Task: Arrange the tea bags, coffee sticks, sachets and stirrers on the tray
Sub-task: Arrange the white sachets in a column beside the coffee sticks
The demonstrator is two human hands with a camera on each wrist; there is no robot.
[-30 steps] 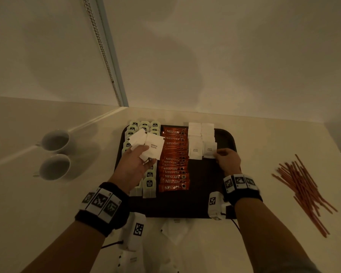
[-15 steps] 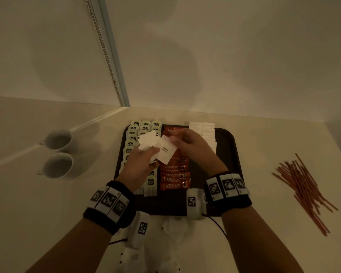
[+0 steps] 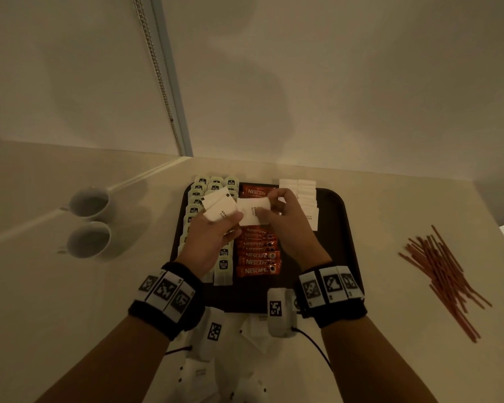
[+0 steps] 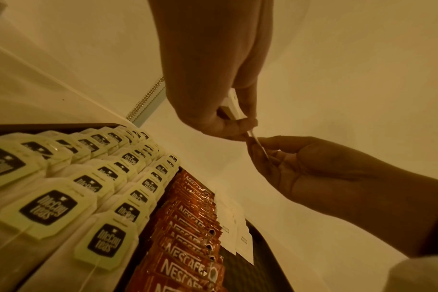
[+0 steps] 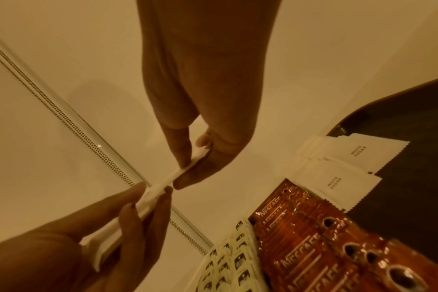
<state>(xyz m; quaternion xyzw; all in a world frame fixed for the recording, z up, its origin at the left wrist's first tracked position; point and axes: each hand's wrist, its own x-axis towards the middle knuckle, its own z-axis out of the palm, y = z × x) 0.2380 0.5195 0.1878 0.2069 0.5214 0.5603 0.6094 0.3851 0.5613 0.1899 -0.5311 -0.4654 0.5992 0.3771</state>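
Note:
Over the dark tray (image 3: 336, 228), my left hand (image 3: 226, 226) grips a small stack of white sugar sachets (image 3: 218, 207). My right hand (image 3: 269, 203) pinches one sachet (image 3: 253, 213) at the stack's right edge, still touching the left fingers. The left wrist view shows the stack (image 4: 231, 106) edge-on and the right hand (image 4: 256, 145) pinching the thin sachet. On the tray lie columns of tea bags (image 3: 200, 189), a column of Nescafe sticks (image 3: 258, 261) and two rows of sachets (image 3: 304, 190). The stirrers (image 3: 445, 274) lie loose on the counter to the right.
Two white cups (image 3: 89, 202) (image 3: 89, 240) stand on the counter left of the tray. More white sachets (image 3: 255, 330) lie on the counter in front of the tray, partly hidden by my wrists. A wall rises close behind the tray.
My right hand left the sachet rows on the tray, moved left to the stack in my left hand and pinched a sachet there. The left hand has barely moved.

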